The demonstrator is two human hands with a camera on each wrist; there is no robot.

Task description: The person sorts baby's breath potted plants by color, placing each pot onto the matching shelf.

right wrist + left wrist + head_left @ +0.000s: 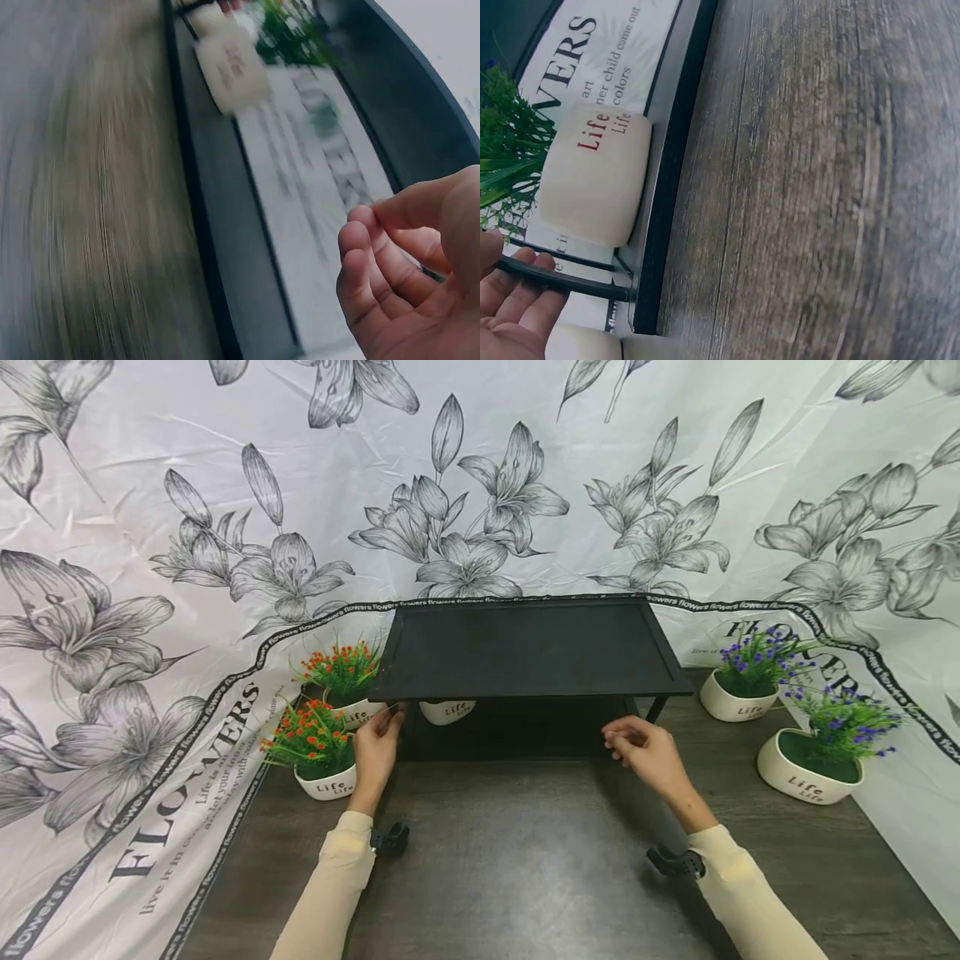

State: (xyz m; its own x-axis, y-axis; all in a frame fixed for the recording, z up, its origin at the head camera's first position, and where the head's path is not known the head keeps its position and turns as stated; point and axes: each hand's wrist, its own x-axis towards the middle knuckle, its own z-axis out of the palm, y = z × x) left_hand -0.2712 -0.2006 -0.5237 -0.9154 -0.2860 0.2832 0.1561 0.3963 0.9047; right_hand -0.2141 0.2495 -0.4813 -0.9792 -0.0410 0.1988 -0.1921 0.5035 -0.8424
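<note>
Two forearms in long cream sleeves (pixel 318 885) reach over a dark wood-grain table (pixel 510 868) to a black rectangular two-tier shelf (pixel 525 650) at its back. The left hand (pixel 377 750) grips the slim black post (pixel 585 286) at the shelf's left end; the right hand (pixel 647 752), near the right end, is loosely curled around nothing visible. A cream rounded "Life" pot (pixel 596 180) with greenery stands on the lower tier, toward the left
</note>
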